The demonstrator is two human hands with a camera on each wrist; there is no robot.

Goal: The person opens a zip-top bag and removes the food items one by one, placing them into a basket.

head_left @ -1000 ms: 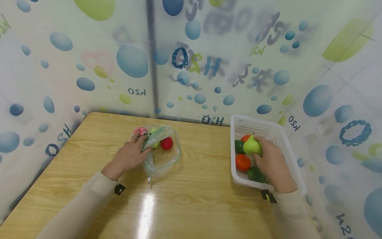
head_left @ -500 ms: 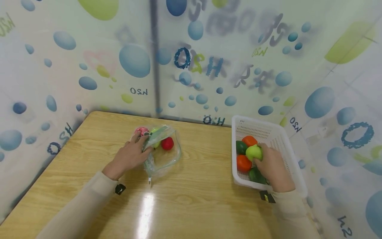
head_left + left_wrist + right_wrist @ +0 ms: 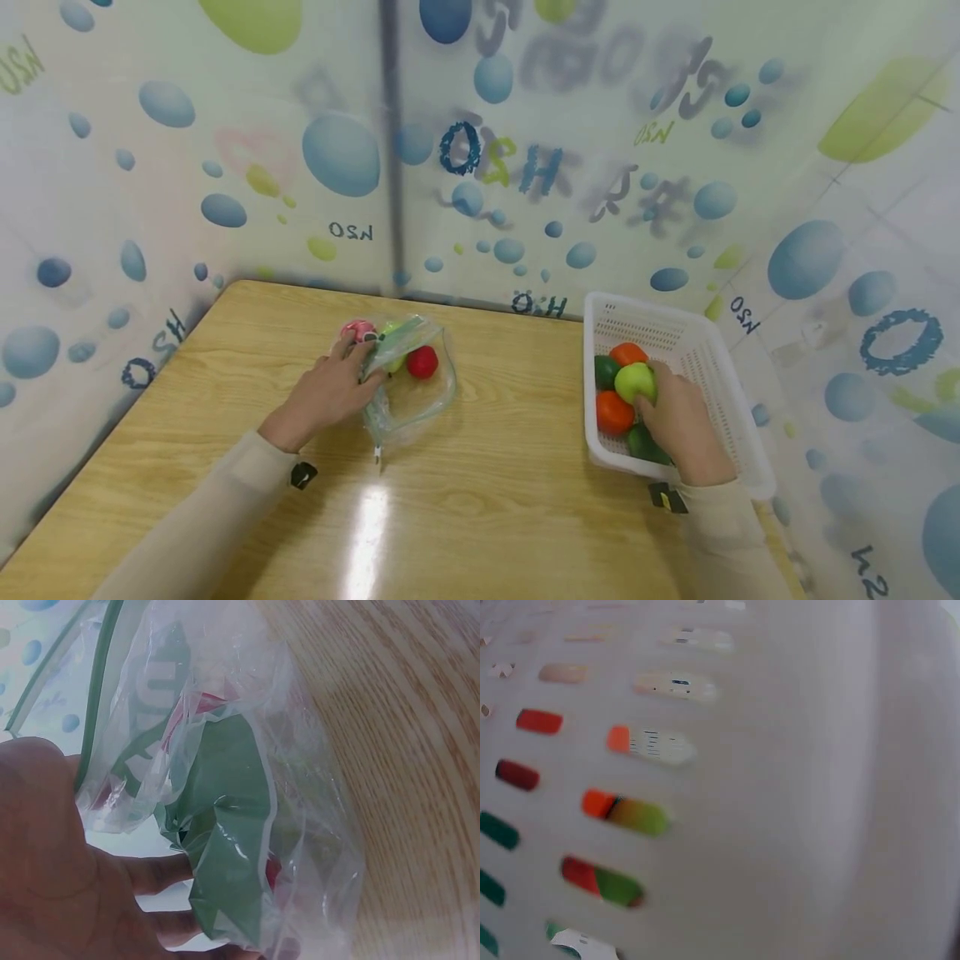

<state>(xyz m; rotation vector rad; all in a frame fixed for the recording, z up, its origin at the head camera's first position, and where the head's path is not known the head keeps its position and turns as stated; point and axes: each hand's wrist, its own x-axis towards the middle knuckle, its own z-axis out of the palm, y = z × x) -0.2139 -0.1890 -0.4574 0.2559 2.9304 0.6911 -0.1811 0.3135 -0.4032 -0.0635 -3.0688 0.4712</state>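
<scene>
White slotted basket (image 3: 705,333) holds orange, dark green and yellow-green fruit (image 3: 635,381); the clear bag (image 3: 408,392) beside it has a green stripe, with red and pink pieces inside; tabletop (image 3: 487,500) is pale woodgrain

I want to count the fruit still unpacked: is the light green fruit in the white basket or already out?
In. The right hand grips the light green fruit inside the white basket, atop the other fruit.

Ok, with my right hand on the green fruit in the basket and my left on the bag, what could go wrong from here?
The right hand grips the green fruit packed against the orange fruit; lifting may jostle it. The left hand holds only one edge of the clear bag, so its mouth could sag. The white basket sits at the table's right edge.
</scene>
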